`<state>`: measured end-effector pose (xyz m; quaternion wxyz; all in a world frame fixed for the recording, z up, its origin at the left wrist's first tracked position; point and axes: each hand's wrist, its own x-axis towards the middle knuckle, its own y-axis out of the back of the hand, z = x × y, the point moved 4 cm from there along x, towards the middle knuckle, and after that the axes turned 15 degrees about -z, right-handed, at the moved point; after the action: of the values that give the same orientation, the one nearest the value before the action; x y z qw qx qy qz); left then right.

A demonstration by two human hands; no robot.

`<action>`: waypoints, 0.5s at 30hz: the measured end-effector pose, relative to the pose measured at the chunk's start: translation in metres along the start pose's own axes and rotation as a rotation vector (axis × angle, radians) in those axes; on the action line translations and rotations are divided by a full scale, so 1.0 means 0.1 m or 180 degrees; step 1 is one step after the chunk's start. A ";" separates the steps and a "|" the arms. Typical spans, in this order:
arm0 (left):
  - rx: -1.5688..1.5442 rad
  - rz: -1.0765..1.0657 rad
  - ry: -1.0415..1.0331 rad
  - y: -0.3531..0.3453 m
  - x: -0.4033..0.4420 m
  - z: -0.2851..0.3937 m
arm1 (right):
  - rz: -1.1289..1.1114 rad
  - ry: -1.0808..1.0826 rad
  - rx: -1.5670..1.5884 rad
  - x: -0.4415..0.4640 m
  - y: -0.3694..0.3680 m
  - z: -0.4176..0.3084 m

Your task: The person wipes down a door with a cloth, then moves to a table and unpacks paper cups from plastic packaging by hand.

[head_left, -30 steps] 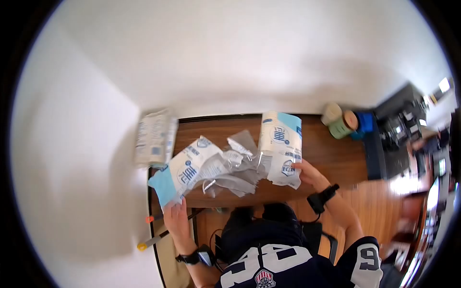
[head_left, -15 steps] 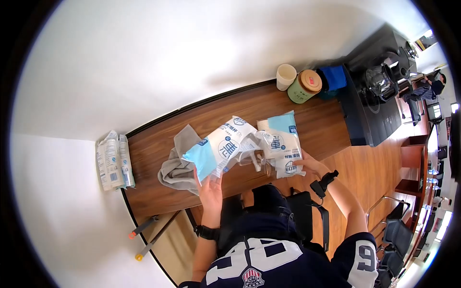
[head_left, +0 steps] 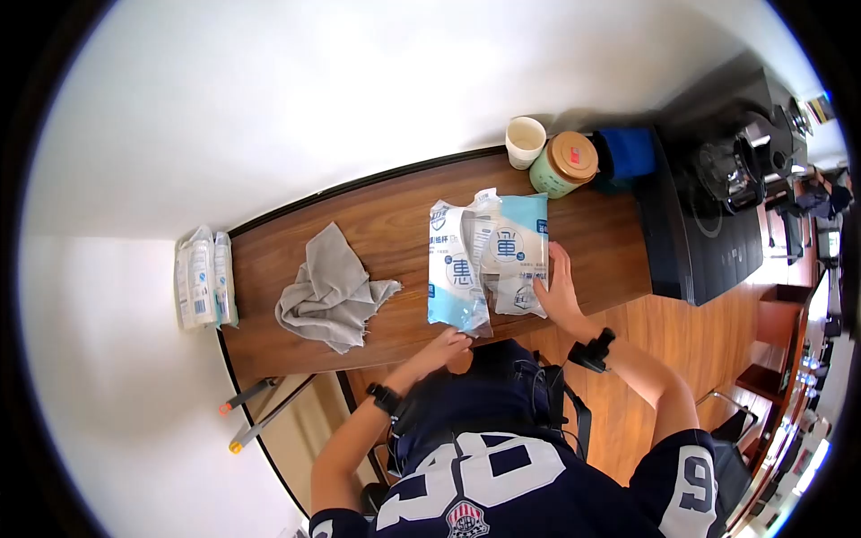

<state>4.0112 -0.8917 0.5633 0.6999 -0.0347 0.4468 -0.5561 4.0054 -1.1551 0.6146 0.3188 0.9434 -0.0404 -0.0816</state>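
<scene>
Two blue-and-white plastic packs of paper cups lie side by side on the wooden table, partly overlapping. My left hand (head_left: 446, 348) is at the near end of the left pack of cups (head_left: 456, 269), its fingers closed on the loose plastic there. Beside the right pack of cups (head_left: 516, 247), my right hand (head_left: 561, 294) has its fingers stretched along the right edge and its thumb apart, touching the wrapper's lower corner. Clear crinkled plastic shows where the packs meet. Left of them lies a crumpled grey cloth (head_left: 332, 291).
At the back stand a paper cup (head_left: 526, 143), a green canister with a brown lid (head_left: 563, 166) and a blue item (head_left: 626, 152). A black coffee machine (head_left: 708, 197) is at the right. More wrapped packs (head_left: 204, 278) stand at the table's left end by the wall.
The left pack has swung from a slant to nearly upright, moving right against the other pack and off the cloth. My left hand has moved right and closer to me; the right hand's fingers have straightened.
</scene>
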 end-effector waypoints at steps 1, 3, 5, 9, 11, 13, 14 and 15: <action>0.0369 -0.0026 -0.0028 0.08 0.12 -0.05 | -0.0144 0.0143 -0.0029 0.01 -0.01 -0.12; 0.1077 -0.0058 -0.0067 0.21 0.26 -0.09 | -0.0464 0.0431 -0.0081 -0.02 -0.13 -0.32; 0.1186 -0.0038 -0.0050 0.25 0.11 0.02 | -0.0657 0.0683 -0.0267 -0.05 -0.29 -0.51; 0.0912 0.0357 -0.0882 0.71 -0.41 -0.16 | -0.1249 0.1447 -0.1132 -0.06 -0.54 -0.83; 0.0651 0.0834 -0.1229 1.02 -0.80 -0.12 | -0.1611 0.1986 -0.1692 -0.01 -0.70 -1.01; 0.1257 0.1886 -0.1065 1.29 -1.14 -0.19 | -0.1872 0.1796 -0.2055 0.04 -0.88 -1.01; 0.1824 0.2551 -0.0872 1.42 -1.29 -0.24 | -0.2019 0.1628 -0.2220 0.09 -0.97 -0.93; 0.2401 0.3212 -0.0664 1.53 -1.44 -0.31 | -0.2157 0.1457 -0.2380 0.11 -1.05 -0.87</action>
<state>4.1080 -0.7029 0.5457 0.8797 0.3748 0.1111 -0.2708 4.0343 -1.0217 0.6171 0.5886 0.7199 0.3675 0.0187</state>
